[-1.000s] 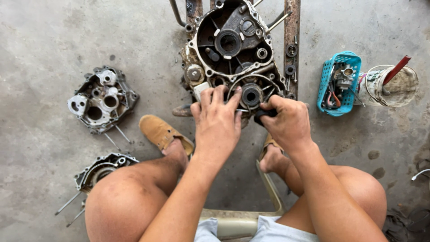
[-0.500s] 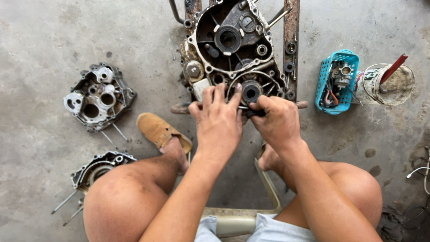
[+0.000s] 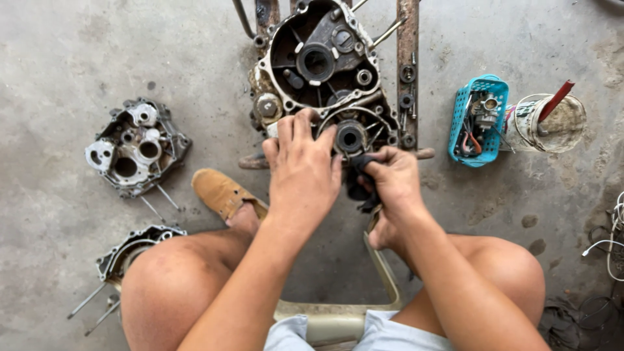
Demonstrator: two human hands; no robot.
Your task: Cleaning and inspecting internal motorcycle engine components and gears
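The person sits low on a stool [image 3: 338,312] with knees apart, bent over an engine crankcase [image 3: 318,71] that stands on the concrete floor [image 3: 78,58] against a rusty metal frame [image 3: 407,39], near the floor's far edge. The left hand [image 3: 300,170] lies flat on the lower rim of the case with fingers spread, bracing it. The right hand [image 3: 393,179] is curled shut around a dark rag [image 3: 359,170], pressed up against the round bearing seat [image 3: 350,136] at the bottom of the casting.

To my eye this is wiping work — it goes best with the bracing hand kept firm so the case does not rock on the frame, and with the cloth turned around the bore rather than dragged across it, so grit is lifted out and not pushed in.

Off toward the left edge of the floor lie another case half [image 3: 135,146] and an engine cover [image 3: 127,253], well apart from the hands. To the right stand a blue basket [image 3: 460,120] of small parts and a cloudy plastic tub [image 3: 552,123] — both within reach.
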